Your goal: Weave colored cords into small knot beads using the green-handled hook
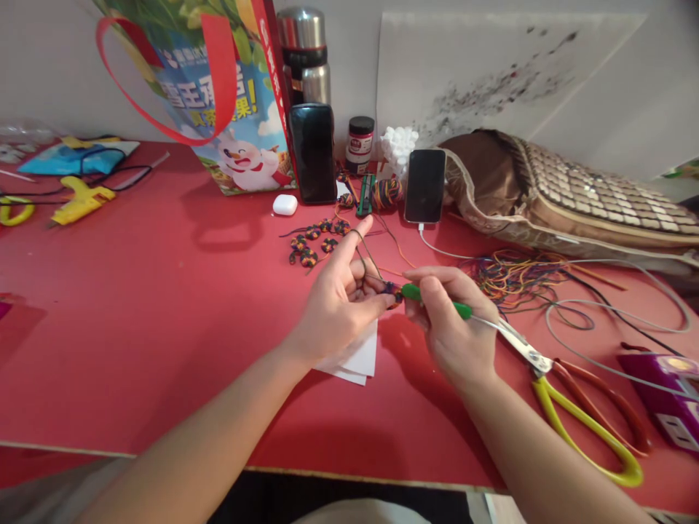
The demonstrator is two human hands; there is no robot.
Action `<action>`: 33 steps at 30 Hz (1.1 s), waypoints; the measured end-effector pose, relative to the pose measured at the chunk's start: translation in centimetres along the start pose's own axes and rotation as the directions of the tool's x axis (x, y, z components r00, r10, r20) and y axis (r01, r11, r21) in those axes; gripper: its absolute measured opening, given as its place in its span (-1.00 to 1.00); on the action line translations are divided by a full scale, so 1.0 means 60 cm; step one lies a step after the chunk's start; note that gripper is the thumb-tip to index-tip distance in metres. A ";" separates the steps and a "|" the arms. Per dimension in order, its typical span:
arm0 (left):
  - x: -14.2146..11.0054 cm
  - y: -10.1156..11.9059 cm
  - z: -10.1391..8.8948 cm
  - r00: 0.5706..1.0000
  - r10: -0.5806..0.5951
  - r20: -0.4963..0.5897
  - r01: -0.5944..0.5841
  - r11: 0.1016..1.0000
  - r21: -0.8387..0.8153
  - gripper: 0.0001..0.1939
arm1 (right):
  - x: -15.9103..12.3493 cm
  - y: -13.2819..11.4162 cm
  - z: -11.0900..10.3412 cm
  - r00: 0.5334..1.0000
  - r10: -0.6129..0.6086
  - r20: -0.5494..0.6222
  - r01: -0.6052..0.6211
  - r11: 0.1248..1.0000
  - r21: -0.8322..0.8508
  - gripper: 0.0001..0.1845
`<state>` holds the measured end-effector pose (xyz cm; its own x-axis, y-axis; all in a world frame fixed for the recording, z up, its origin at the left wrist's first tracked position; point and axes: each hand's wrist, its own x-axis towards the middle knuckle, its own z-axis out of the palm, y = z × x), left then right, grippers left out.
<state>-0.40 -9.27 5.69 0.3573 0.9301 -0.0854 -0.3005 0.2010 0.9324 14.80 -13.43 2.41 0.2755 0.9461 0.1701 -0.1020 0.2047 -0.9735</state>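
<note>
My left hand pinches a small piece of multicoloured crochet work, dark with purple and orange, between thumb and fingers. Its raised index finger carries a dark strand of yarn that runs down to the piece. Closed around the green handle of a crochet hook is my right hand; the hook's tip meets the crochet piece and is hidden there. Beyond my left hand lie several finished-looking round crochet pieces in the same colours. White paper lies beneath my hands.
Scissors with red and yellow handles lie right, near tangled yarn and a purple power strip. Two phones, a yarn ball, a white earbud case and a shopping bag stand behind. A yellow glue gun lies left.
</note>
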 end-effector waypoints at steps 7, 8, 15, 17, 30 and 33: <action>0.002 -0.013 0.006 0.999 -0.026 -0.033 0.020 0.987 -0.158 0.22 | -0.006 0.022 -0.005 0.930 -0.364 0.040 0.354 0.863 -0.361 -0.81; 0.002 -0.013 0.006 0.999 -0.025 -0.028 0.020 0.987 -0.156 0.22 | -0.004 0.025 -0.004 0.941 -0.337 0.022 0.323 0.878 -0.353 -0.80; 0.004 -0.013 0.006 0.998 -0.058 0.015 0.060 0.956 -0.286 0.19 | -0.009 0.016 0.014 0.985 -0.113 -0.130 0.120 0.992 0.044 -0.73; 0.006 -0.013 0.003 0.995 -0.091 0.028 0.096 0.946 -0.309 0.21 | -0.006 0.008 0.023 0.993 0.046 -0.111 -0.018 0.971 0.239 -0.65; 0.008 -0.010 0.001 0.997 0.015 -0.075 -0.023 0.994 -0.107 0.24 | 0.000 0.000 -0.011 0.987 -0.106 0.120 0.106 0.994 0.010 -0.83; 0.009 -0.010 0.001 0.991 0.056 -0.118 -0.061 0.997 -0.037 0.23 | 0.001 -0.005 -0.016 0.944 -0.234 0.233 0.285 0.933 -0.218 -0.76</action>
<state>0.03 -8.88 5.08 0.2330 0.9697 -0.0738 -0.3539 0.1552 0.9223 15.75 -13.70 2.58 0.0612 0.9035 0.4242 0.1915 0.4065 -0.8934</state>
